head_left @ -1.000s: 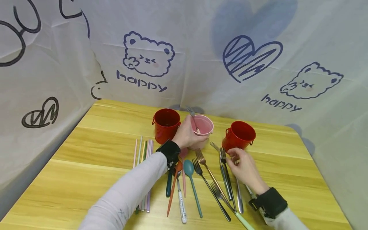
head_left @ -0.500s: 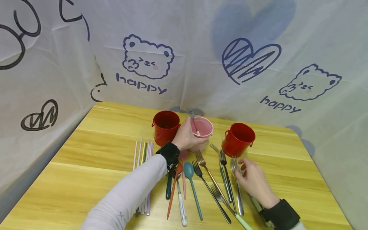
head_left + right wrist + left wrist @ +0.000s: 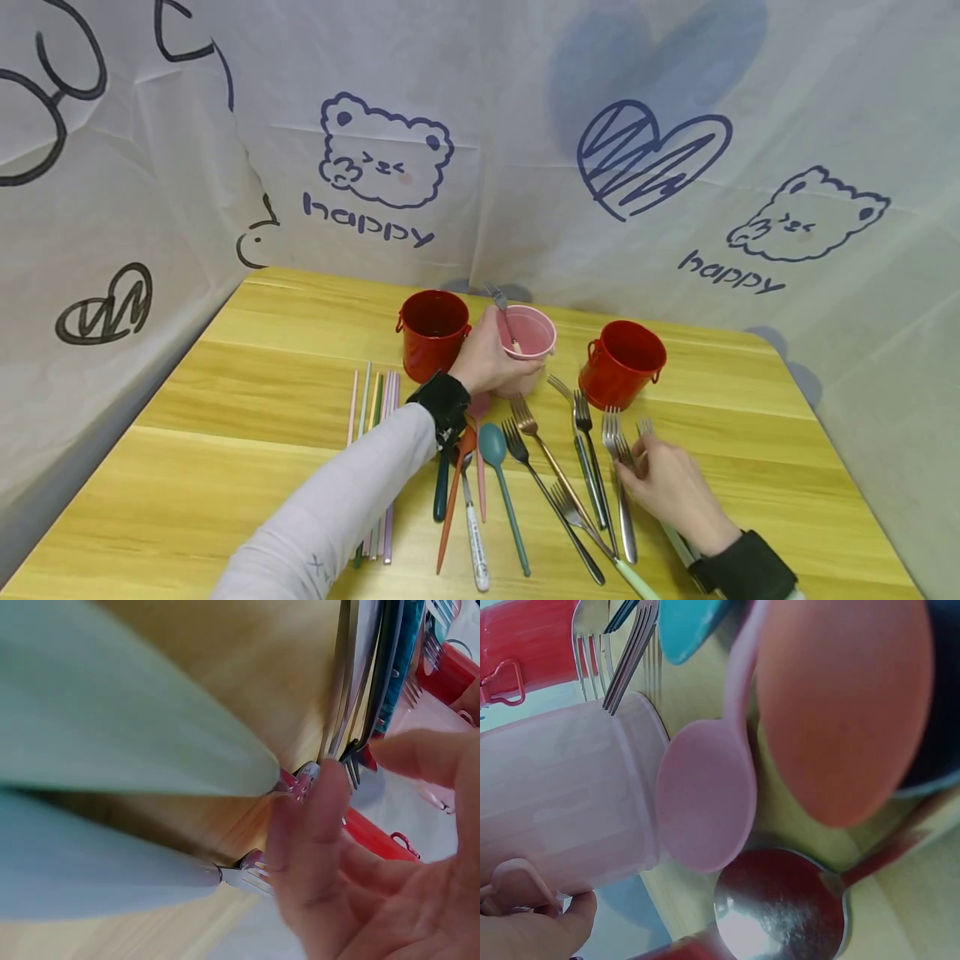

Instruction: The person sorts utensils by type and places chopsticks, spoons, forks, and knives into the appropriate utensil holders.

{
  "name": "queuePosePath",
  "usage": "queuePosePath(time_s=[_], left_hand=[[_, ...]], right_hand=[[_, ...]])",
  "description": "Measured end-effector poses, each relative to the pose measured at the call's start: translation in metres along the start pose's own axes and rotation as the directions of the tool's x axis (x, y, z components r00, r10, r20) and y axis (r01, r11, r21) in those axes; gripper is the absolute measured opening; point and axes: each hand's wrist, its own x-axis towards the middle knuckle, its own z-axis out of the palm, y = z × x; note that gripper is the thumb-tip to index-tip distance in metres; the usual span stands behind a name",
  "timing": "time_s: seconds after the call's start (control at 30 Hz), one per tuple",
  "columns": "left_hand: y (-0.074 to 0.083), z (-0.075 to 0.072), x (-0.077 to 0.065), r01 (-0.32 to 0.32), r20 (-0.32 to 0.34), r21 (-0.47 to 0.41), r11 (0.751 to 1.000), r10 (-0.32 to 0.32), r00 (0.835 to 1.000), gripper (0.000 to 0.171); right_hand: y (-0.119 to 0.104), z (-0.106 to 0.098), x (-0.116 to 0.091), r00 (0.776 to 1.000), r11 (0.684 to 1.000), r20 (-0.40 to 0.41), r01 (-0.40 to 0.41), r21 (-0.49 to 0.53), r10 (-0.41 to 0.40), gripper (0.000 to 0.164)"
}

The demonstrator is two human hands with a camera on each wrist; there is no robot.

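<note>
My left hand (image 3: 487, 358) grips the side of a small pink bucket (image 3: 528, 329); its thumb lies by the bucket's handle loop in the left wrist view. A fork (image 3: 498, 297) leans in that bucket, tines up. My right hand (image 3: 671, 483) is over the forks at the right, thumb and fingers apart. In the right wrist view its fingers are at the necks of two forks, one with a pale green handle (image 3: 150, 712), the other with a pale blue handle (image 3: 97, 862); whether they touch is unclear. Left of it lie several more forks, including a copper one (image 3: 536, 429).
Red buckets stand either side of the pink one, the left red bucket (image 3: 433, 342) and the right red bucket (image 3: 622, 367). Several spoons, including a teal spoon (image 3: 495, 450) and an orange spoon (image 3: 453, 500), lie before me. Coloured sticks (image 3: 386, 400) lie further left. Cloth (image 3: 517, 167) hangs behind the table.
My right hand has moved right and toward me, from beside the dark fork near the right red bucket to the rightmost forks. The left hand stays on the pink bucket.
</note>
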Motion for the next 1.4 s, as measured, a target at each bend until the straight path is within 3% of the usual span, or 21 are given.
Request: queuePosePath(time_s=[0.2,0.57,0.9,1.13,1.4], left_hand=[[0.001,0.000,0.000,-0.002,0.003,-0.010,1.000,0.002,1.000,0.086],[-0.001,0.001,0.001,-0.014,0.001,-0.007,1.000,0.014,1.000,0.086],[0.000,-0.001,-0.001,-0.008,0.001,-0.013,1.000,0.008,1.000,0.085],[-0.001,-0.001,-0.002,-0.019,0.003,-0.023,1.000,0.019,1.000,0.085],[0.000,-0.002,-0.003,-0.027,0.005,-0.031,0.999,0.028,1.000,0.084]], right_hand=[[0.000,-0.001,0.000,0.988,0.996,0.123,-0.092,-0.017,0.094,0.026],[-0.002,-0.003,0.008,0.976,0.995,0.191,-0.097,-0.040,0.103,0.021],[-0.010,0.001,0.010,0.971,0.991,0.197,-0.124,-0.059,0.133,0.021],[-0.012,0.006,0.012,0.967,0.984,0.189,-0.160,-0.084,0.173,0.036],[-0.011,0.007,0.014,0.964,0.980,0.187,-0.175,-0.094,0.190,0.037]])
